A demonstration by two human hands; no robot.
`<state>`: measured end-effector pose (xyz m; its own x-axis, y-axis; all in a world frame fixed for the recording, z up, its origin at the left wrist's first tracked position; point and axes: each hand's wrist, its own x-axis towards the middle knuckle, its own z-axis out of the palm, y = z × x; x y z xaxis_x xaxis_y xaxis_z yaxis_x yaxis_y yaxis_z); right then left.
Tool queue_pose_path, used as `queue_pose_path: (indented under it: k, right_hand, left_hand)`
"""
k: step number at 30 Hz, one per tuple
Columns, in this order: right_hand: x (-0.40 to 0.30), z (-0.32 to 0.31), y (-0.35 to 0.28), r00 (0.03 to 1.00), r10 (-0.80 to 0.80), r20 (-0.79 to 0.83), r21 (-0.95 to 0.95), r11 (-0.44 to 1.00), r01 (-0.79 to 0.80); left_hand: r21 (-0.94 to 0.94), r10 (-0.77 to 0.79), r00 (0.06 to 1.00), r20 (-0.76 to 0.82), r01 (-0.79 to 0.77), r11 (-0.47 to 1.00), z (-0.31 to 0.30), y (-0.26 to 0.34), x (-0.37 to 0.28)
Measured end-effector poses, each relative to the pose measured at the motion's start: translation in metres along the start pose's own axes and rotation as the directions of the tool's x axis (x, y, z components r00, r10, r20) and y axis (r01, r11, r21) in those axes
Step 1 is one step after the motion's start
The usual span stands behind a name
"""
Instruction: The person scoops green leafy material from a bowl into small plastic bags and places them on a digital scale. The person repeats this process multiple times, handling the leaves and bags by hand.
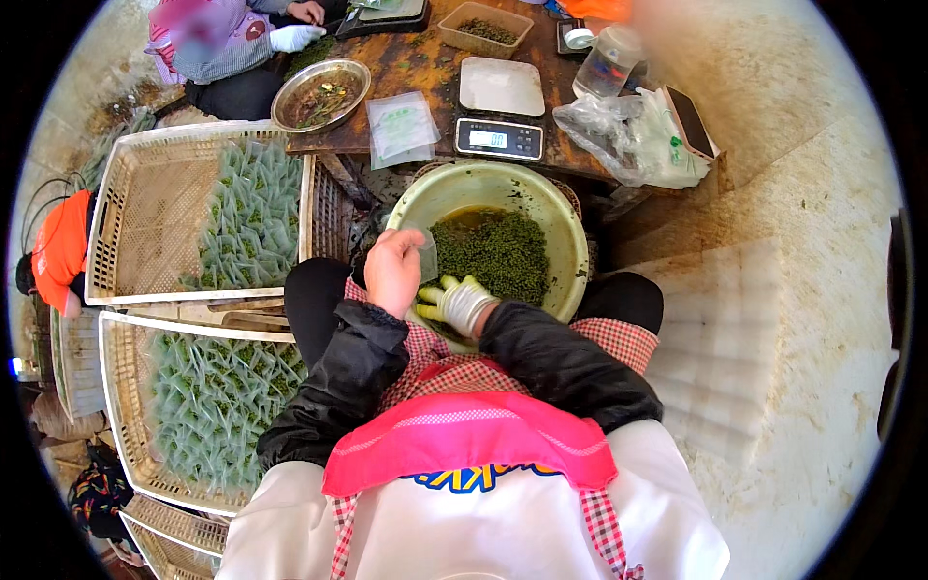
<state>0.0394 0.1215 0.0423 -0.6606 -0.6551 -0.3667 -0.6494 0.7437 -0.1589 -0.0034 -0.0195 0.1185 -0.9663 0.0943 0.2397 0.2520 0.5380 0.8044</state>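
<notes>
A pale green plastic basin [570, 239] holds a mass of small green beaded plants, probably sea grapes [493, 254], with some brownish liquid at the back. At the basin's left side, my bare left hand [394, 270] holds a clear plastic bag [428, 254] by its edge. My right hand [457, 303], in a yellow and white glove, is low in the basin at the near left edge of the plants, beside the bag; its fingers are spread, and whether they hold a few plants cannot be told. Behind the basin, a digital scale [500, 87] stands on the table.
On the wooden table [406, 54] are a metal bowl [362, 72], flat printed bags [401, 125], a plastic tub [525, 29], a bottle [605, 65] and a phone [689, 119] on plastic bags. White crates [109, 297] with filled bags stand left. A co-worker's gloved hand [296, 38] is beyond.
</notes>
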Motion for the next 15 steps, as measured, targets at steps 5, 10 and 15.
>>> queue_pose_path:
  k: [5,10,15]
  right_hand:
    - [0.007,0.014,0.005,0.966,0.021,0.258,0.056,0.998,-0.037]
    - [0.009,0.031,0.007,0.962,0.190,0.194,0.262,0.935,-0.238]
    - [-0.038,0.029,0.037,0.764,0.611,-0.208,0.844,0.507,-0.176]
  left_hand:
    - [-0.165,-0.173,0.982,0.078,0.183,0.969,0.010,-0.024,-0.014]
    - [-0.346,-0.288,0.955,0.073,0.295,0.891,0.030,-0.047,-0.015]
    - [-0.400,-0.376,0.915,0.146,0.403,0.823,0.047,-0.034,-0.026]
